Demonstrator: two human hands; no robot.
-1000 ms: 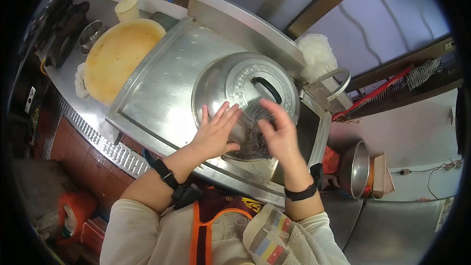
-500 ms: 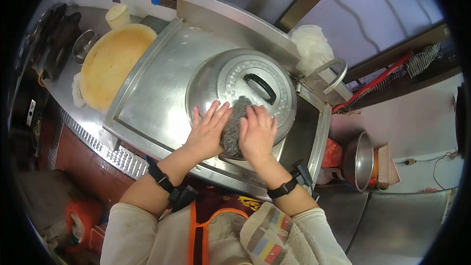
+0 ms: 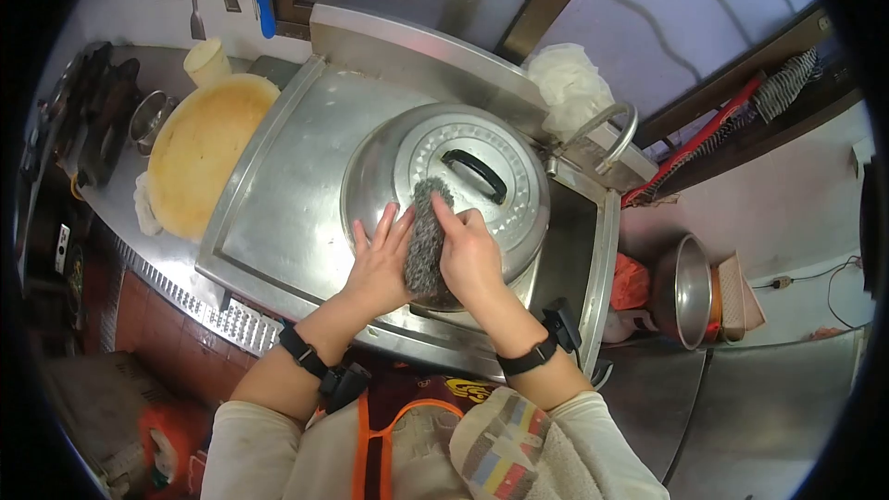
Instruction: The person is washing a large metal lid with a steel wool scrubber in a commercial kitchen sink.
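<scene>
A large domed metal lid (image 3: 375, 167) with a black handle (image 3: 474, 176) lies over the right part of a stainless steel sink counter (image 3: 278, 194). Against its near side is a grey steel wool scrubber (image 3: 426, 241), long and fuzzy. My right hand (image 3: 470, 259) grips the scrubber from the right, index finger stretched along it and the other fingers curled. My left hand (image 3: 381, 264) lies with fingers spread on the lid's near left side, its edge up against the scrubber. What is under the lid is hidden.
A curved faucet (image 3: 620, 134) and a white plastic bag (image 3: 569, 88) stand behind the sink basin (image 3: 569, 259). To the left are a round yellowish board (image 3: 208, 153) and a cream cup (image 3: 207, 62). A metal bowl (image 3: 693, 292) leans at the right.
My right hand's fingers have gone from stretched flat over the scrubber to curled, with the index finger extended. My left hand stays spread on the lid. The whole view has shifted a little.
</scene>
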